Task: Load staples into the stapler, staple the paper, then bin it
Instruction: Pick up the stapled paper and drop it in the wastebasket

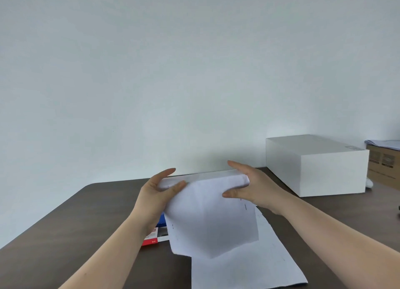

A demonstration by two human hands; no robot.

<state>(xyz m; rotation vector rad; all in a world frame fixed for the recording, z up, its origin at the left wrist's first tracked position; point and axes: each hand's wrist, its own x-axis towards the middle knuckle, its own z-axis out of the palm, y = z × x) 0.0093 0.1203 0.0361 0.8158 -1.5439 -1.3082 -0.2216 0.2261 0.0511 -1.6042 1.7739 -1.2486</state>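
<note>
Nearest to the camera, two bare forearms reach forward over a dark brown table (65, 219). Between them, flat on the table, lies a loose sheet (249, 267) of white paper, with its near edge at the bottom of the view.

Above this sheet, the two hands hold up a paper (212, 219) in the air. It is folded or bent over at the top, and the lower part hangs down toward the table. Some small dark marks are visible on it near the right edge and the left edge; they may be staples, but they are too small to tell.

The left hand (155, 193) holds the top left end of the paper: the thumb lies on the near side and the fingers go behind it, only a little curled. The right hand (251, 187) holds the top right end in the same manner, thumb on the near side, fingers almost straight over the top.

Under the left wrist, on the table, a red and white small box (152, 238) is partly visible, and just behind it a blue thing (162, 221), mostly hidden by the paper; what it is I cannot tell.

Farther right on the table stands a big white box (316, 165) against the pale wall (194, 61). Beside it, at the right edge, is a brown carton (383, 167) with pale sheets on top.
</note>
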